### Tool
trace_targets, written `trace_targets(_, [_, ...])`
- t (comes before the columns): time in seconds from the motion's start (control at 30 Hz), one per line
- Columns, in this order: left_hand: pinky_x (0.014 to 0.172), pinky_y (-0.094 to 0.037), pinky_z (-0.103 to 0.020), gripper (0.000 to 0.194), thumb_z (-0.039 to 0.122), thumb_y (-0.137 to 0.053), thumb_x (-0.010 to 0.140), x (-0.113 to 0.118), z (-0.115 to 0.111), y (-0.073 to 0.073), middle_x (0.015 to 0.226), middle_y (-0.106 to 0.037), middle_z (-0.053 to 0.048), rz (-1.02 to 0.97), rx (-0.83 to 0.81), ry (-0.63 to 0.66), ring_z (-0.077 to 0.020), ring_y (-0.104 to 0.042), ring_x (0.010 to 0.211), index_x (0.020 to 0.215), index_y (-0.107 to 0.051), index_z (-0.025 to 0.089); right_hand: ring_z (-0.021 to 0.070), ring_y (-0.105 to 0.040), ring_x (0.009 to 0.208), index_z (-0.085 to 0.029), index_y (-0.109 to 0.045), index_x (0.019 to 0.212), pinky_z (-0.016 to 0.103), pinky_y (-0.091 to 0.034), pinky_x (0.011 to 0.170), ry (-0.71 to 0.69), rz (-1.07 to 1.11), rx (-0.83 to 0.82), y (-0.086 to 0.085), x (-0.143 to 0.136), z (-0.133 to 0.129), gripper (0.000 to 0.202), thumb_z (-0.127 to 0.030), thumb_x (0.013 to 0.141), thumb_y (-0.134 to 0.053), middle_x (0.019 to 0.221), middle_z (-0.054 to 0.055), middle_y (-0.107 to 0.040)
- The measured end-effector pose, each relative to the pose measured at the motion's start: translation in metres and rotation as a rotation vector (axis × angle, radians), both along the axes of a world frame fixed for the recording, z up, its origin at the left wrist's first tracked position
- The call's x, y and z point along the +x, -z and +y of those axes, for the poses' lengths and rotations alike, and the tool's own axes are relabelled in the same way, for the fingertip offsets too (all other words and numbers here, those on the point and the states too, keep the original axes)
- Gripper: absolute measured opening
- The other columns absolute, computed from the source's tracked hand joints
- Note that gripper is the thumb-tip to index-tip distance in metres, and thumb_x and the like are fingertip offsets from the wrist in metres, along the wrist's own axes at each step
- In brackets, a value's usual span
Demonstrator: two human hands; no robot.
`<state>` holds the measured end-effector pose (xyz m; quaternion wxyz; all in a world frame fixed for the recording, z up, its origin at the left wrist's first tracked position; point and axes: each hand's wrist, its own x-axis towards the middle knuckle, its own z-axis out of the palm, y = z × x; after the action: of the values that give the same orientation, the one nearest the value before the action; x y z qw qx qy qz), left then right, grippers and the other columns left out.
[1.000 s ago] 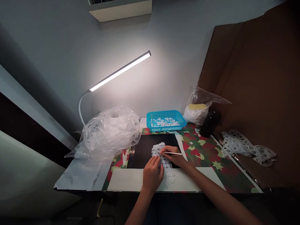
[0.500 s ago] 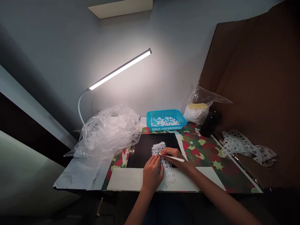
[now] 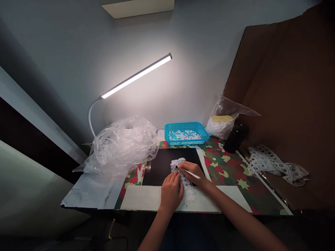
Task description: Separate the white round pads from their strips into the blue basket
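Note:
A narrow white lace strip (image 3: pixel 187 190) with rows of round eyelets runs from the black mat (image 3: pixel 159 164) over the pale sheet in front of it. My left hand (image 3: pixel 171 191) holds the strip at its left side, with the fingers together on top and the thumb near its middle. In my right hand (image 3: pixel 192 172) is a thin white pen-like tool (image 3: pixel 193 174), its tip at an eyelet near the strip's far end. One dark round spot shows at that tip. The fingers cover part of the lace.
A blue basket (image 3: pixel 187 142) behind the mat holds many small white discs. Left stands a bulky clear plastic bag (image 3: pixel 123 146) under a lit lamp (image 3: pixel 137 76). On the right are a tied-up bag (image 3: pixel 221 127), a black cylinder (image 3: pixel 236 138) and perforated lace (image 3: pixel 274 164).
My right hand and the tool have moved slightly away from me along the strip. A dark round spot now shows at the tip. My left hand stays on the lace.

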<state>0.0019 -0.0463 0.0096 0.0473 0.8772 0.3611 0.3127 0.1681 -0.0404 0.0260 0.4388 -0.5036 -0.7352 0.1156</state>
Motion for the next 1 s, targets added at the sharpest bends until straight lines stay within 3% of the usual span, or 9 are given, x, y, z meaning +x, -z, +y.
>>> trace_targets(0.13, [0.094,-0.047,-0.043,0.032,0.015,-0.049,0.082,-0.001,-0.001,0.0,0.119,-0.062,-0.01,-0.006,0.003,-0.001,-0.025,-0.056,0.111,0.113,-0.057,0.016,0.018,-0.063,0.068,-0.02,-0.06,0.078,0.029,-0.051,0.063,0.041,0.102,-0.017,-0.007,0.0,-0.007,0.022,-0.034,0.091,-0.049,0.074,0.005,-0.064])
trace_targets(0.4, [0.094,-0.048,-0.044,0.029,0.014,-0.049,0.081,0.0,-0.001,-0.001,0.114,-0.064,-0.008,-0.028,0.003,-0.003,-0.0247,-0.057,0.11,0.108,-0.058,0.019,0.0182,-0.066,0.077,-0.018,-0.066,0.082,0.03,-0.053,0.071,-0.12,0.154,-0.086,0.004,-0.004,-0.002,0.031,-0.043,0.091,-0.049,0.084,0.005,-0.069])
trace_targets(0.63, [0.094,-0.048,-0.042,0.029,0.013,-0.049,0.081,0.0,-0.001,-0.002,0.113,-0.064,-0.008,-0.024,-0.002,0.004,-0.0239,-0.057,0.11,0.108,-0.057,0.018,0.0178,-0.065,0.08,-0.018,-0.066,0.087,0.029,-0.051,0.075,-0.162,0.104,-0.08,-0.001,-0.005,-0.006,0.035,-0.043,0.094,-0.043,0.088,0.006,-0.068])
trace_targets(1.0, [0.093,-0.048,-0.042,0.035,0.014,-0.05,0.08,-0.001,0.0,-0.001,0.122,-0.06,-0.01,-0.004,0.004,0.001,-0.0252,-0.056,0.112,0.115,-0.056,0.016,0.0182,-0.057,0.071,-0.02,-0.06,0.084,0.028,-0.045,0.066,-0.111,-0.029,-0.01,0.0,-0.011,0.004,0.024,-0.034,0.093,-0.042,0.081,0.006,-0.059])
